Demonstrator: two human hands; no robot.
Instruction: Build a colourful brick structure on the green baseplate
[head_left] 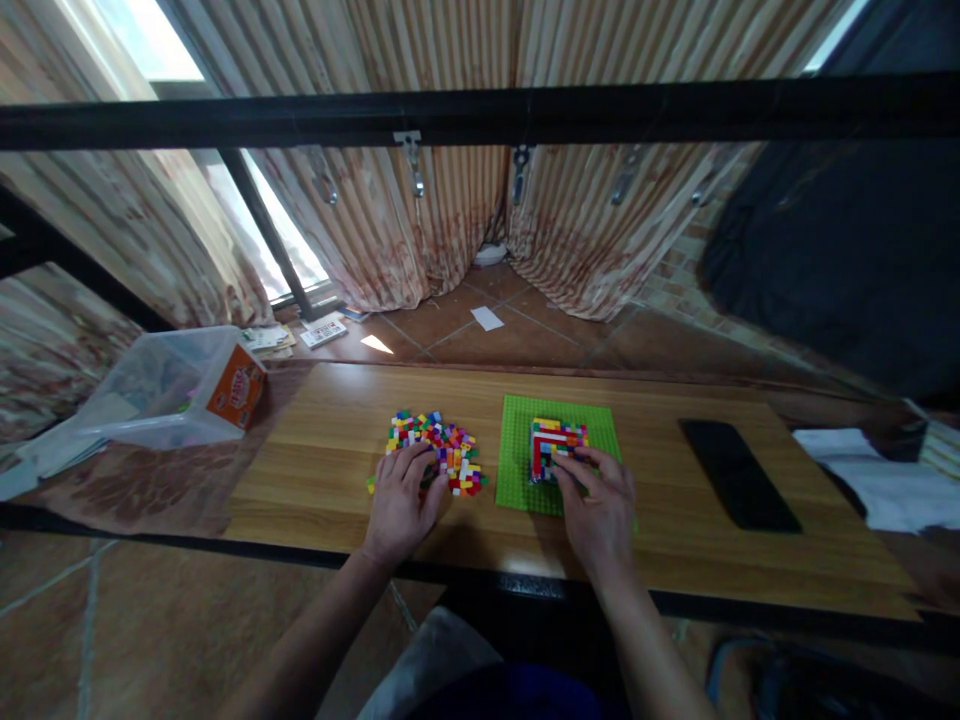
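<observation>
A loose pile of small coloured toy bricks (457, 455) lies on the wooden board. My left hand (403, 490) rests over the near left side of this pile, fingers curved and the thumb apart from them; I make out nothing held in it. To the right lies a green studded baseplate (516, 440) carrying a low, roughly square build of bricks (551, 437) in red, white, yellow and other colours. My right hand (600, 495) is at the build's right near side, thumb and forefinger pinched together at it. What sits between those fingertips is too small to name.
A black phone-like slab (740, 474) lies on the wooden board (315, 450) at the right. White paper or cloth (877, 475) is beyond it. At the left stands a clear plastic bin (172, 385) with an orange label. A dark bar (465, 115) crosses above the far side.
</observation>
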